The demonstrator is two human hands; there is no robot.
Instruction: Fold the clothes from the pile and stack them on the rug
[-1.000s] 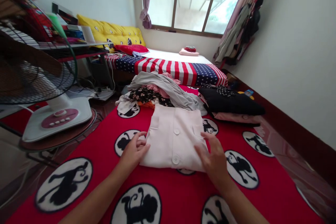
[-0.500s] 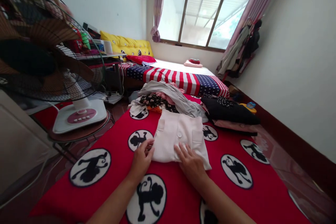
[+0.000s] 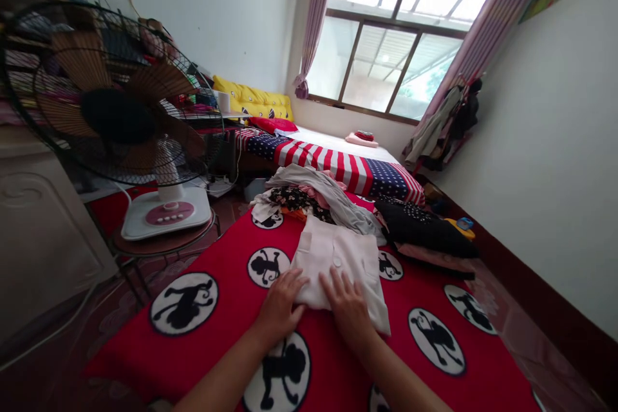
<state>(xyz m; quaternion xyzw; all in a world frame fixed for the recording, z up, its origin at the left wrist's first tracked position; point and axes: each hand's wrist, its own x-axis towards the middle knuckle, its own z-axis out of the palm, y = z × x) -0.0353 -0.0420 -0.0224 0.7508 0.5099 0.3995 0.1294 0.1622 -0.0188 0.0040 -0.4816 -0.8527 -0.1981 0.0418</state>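
A white garment [image 3: 350, 254] with a button and pocket flaps lies folded into a flat rectangle on the red blanket [image 3: 222, 347], which is printed with black monkeys in white circles. My left hand [image 3: 284, 302] rests at the garment's near left corner, fingers stretched onto the cloth and thumb apart. Flat on its near middle, fingers spread, lies my right hand [image 3: 347, 306]. Just beyond the garment is a loose heap of clothes [image 3: 318, 193] in grey, pink and black floral cloth.
A folded stack of dark clothes [image 3: 425, 228] sits on the blanket's right side. To the left, a wire-caged fan [image 3: 167, 212] stands on a round stool [image 3: 164, 244]. Behind are a bed with a striped and starred cover [image 3: 318, 158] and a window [image 3: 386, 64].
My left hand has moved from the garment's left edge onto its near left corner, and its fingers have straightened. My right hand stays flat on the cloth. The view has tilted up and turned left.
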